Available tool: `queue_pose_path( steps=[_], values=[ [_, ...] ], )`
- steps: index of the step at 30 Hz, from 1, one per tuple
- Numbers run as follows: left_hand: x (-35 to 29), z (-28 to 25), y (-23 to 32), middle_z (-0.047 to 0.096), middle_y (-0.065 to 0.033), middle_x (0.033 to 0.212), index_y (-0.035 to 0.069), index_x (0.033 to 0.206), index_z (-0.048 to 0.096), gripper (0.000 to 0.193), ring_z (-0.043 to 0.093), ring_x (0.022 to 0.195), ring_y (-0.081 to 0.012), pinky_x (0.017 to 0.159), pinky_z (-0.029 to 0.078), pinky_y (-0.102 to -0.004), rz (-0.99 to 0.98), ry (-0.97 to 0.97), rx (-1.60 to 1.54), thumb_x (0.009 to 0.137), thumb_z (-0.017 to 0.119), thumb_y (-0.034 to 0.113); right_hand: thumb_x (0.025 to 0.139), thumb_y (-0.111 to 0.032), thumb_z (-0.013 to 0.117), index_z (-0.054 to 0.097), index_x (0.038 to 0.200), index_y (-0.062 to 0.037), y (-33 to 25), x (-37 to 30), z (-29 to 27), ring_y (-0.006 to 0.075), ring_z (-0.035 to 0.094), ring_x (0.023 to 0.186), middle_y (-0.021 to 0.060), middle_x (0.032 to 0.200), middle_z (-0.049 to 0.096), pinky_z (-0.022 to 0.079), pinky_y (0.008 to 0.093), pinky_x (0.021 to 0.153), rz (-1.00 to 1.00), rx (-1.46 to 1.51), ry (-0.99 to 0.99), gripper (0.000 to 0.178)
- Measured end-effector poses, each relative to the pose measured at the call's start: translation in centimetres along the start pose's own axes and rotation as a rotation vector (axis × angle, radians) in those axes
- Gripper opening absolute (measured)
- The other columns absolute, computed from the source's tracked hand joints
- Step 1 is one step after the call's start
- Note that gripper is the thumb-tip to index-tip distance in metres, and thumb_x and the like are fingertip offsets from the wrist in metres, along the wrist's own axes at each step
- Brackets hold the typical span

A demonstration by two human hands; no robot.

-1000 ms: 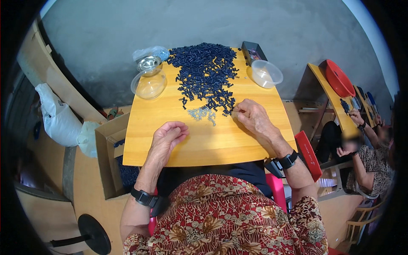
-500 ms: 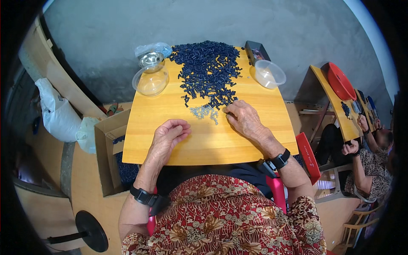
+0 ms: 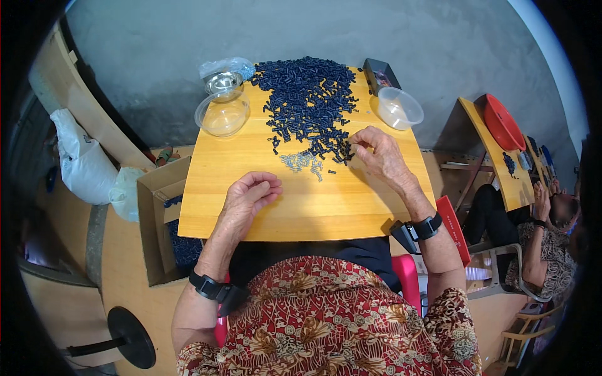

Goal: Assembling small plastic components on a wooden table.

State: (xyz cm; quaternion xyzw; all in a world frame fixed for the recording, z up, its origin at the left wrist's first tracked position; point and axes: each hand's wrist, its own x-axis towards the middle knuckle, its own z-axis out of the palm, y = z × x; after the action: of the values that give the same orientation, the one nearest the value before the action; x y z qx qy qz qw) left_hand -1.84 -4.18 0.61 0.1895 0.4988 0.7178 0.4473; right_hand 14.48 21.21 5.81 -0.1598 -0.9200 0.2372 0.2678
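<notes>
A big heap of small dark-blue tubular pieces (image 3: 307, 94) spreads from the table's far edge toward its middle. In front of it lies a little cluster of small clear pieces (image 3: 302, 164), with a single dark piece (image 3: 332, 172) lying just to its right. My right hand (image 3: 381, 155) is at the heap's near right edge, thumb and forefinger closed together; whether anything is between them is too small to make out. My left hand (image 3: 252, 195) hovers above the table, left of and nearer than the clear cluster, fingertips pinched; their content is hidden.
Clear plastic bowls stand at the left (image 3: 221, 119) and right (image 3: 399, 108), with a metal bowl (image 3: 224, 81) and dark tray (image 3: 380, 75) behind. A cardboard box (image 3: 150, 232) of dark pieces stands left of the table (image 3: 301, 219). Another person (image 3: 542, 257) sits at right.
My right hand has moved away to the right and slightly farther off. A lone dark piece now lies beside the clear cluster. My left hand has barely moved; the other person's hand has shifted.
</notes>
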Motion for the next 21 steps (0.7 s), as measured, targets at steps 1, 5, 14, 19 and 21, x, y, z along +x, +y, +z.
queue_pose_path(
  steps=[1,5,14,19,21],
  values=[
    [0.0,0.0,0.0,0.062,-0.0117,0.106,0.0,0.108,0.058,0.02,0.061,0.102,-0.0213,0.092,0.049,-0.0305,0.002,0.001,0.001,0.091,0.058,0.01,0.079,-0.009,0.061,0.064,0.084,-0.0013,-0.1,-0.1,0.1,0.0299,0.059,0.086,0.0139,0.085,0.061,0.048,0.0394,0.078,0.022,0.0,-0.029,0.01],
    [0.0,0.0,0.1,0.062,-0.0119,0.106,0.0,0.108,0.058,0.02,0.061,0.101,-0.0213,0.092,0.049,-0.0308,-0.006,0.004,0.001,0.091,0.058,0.01,0.079,-0.01,0.062,0.064,0.084,-0.0015,-0.3,-0.5,0.9,0.0301,0.059,0.086,0.0138,0.085,0.061,0.048,0.04,0.078,0.022,-0.011,-0.096,0.01],
    [0.0,0.0,0.1,0.062,-0.0122,0.105,0.0,0.108,0.058,0.02,0.061,0.101,-0.0213,0.091,0.05,-0.0297,-0.001,0.001,-0.007,0.091,0.058,0.01,0.08,-0.01,0.06,0.065,0.084,-0.0016,-0.7,-0.6,2.1,0.031,0.058,0.087,0.0141,0.085,0.061,0.048,0.0408,0.078,-0.052,-0.088,-0.097,0.01],
    [-0.1,0.0,0.1,0.062,-0.0125,0.105,-0.001,0.108,0.058,0.02,0.061,0.099,-0.0207,0.09,0.05,-0.0295,-0.003,0.005,0.003,0.091,0.057,0.01,0.081,-0.011,0.06,0.065,0.086,-0.001,-0.8,0.2,1.5,0.0311,0.058,0.087,0.0146,0.085,0.061,0.048,0.0407,0.078,-0.002,-0.068,-0.086,0.012],
    [-0.1,0.0,0.1,0.062,-0.0126,0.105,-0.001,0.108,0.058,0.02,0.062,0.099,-0.0206,0.089,0.05,-0.0293,-0.003,0.004,0.002,0.092,0.057,0.01,0.081,-0.011,0.059,0.065,0.087,-0.0008,-0.6,0.3,1.4,0.0311,0.058,0.087,0.0148,0.086,0.061,0.048,0.0408,0.078,0.009,-0.059,-0.081,0.013]
  ],
)
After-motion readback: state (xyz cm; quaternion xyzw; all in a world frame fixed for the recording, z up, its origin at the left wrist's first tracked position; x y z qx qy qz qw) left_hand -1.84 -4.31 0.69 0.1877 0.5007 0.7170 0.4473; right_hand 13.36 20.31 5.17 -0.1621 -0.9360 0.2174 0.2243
